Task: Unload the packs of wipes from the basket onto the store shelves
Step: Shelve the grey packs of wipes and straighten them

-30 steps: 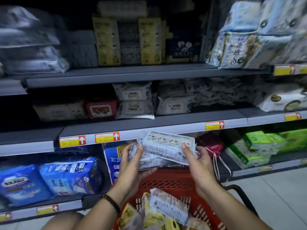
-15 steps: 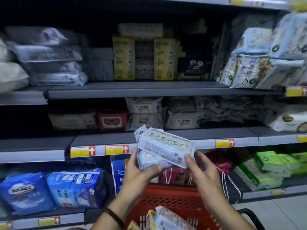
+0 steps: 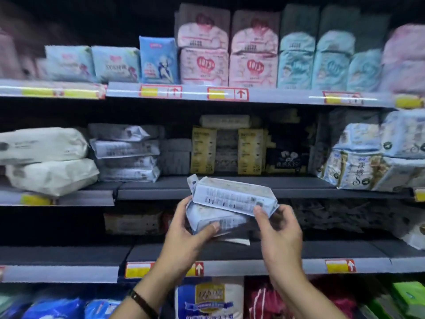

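Observation:
Two pale blue packs of wipes are held in front of the shelves. The upper pack (image 3: 232,196) lies tilted, its printed back facing me, and my right hand (image 3: 277,236) pinches its right end. The lower pack (image 3: 211,221) rests under it in my left hand (image 3: 188,236), thumb across its front. Both packs hang level with the bare front of the middle shelf (image 3: 287,185). The basket is out of view.
Stacked white packs (image 3: 125,155) and yellow boxes (image 3: 203,149) fill the middle shelf. Pink and blue packs (image 3: 251,65) line the top shelf. The lower shelf (image 3: 69,252) is dark, with a box (image 3: 132,223) at its back. Bags (image 3: 209,298) sit below.
Both hands have lifted the two packs upward, from just above the basket to the middle shelf's height. My view has tilted up and the basket has dropped out of sight.

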A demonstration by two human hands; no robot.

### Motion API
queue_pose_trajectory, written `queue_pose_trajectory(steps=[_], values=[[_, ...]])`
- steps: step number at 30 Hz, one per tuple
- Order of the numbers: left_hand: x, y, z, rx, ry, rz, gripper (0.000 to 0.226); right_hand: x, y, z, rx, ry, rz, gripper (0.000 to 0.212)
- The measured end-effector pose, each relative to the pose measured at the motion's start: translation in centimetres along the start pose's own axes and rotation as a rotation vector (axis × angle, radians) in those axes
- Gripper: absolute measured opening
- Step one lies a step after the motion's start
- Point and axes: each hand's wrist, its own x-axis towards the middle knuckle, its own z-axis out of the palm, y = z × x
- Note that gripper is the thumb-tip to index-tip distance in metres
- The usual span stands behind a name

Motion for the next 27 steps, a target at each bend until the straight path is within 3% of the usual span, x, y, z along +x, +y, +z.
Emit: queue_pose_trajectory(steps=[10,15,19,27], values=[[11.7,6.7,-7.1,0.517,0.07,0.168,0.066,8.5,-4.8,10.1,-0.066,-0.118,-0.078,0.022],[15.2,4.4,-9.0,1.031,0.246,0.098,0.061,11.9,-2.6,14.7,-0.463,-0.229,0.001,0.026],[15.7,2.7,-9.9,1.064,0.301,0.085,0.071,13.3,-2.0,16.0,-0.559,-0.191,0.053,0.025],[14.9,2.8,-8.3,1.12,0.415,0.077,0.073,13.0,-2.2,17.0,-0.439,-0.154,0.07,0.033]])
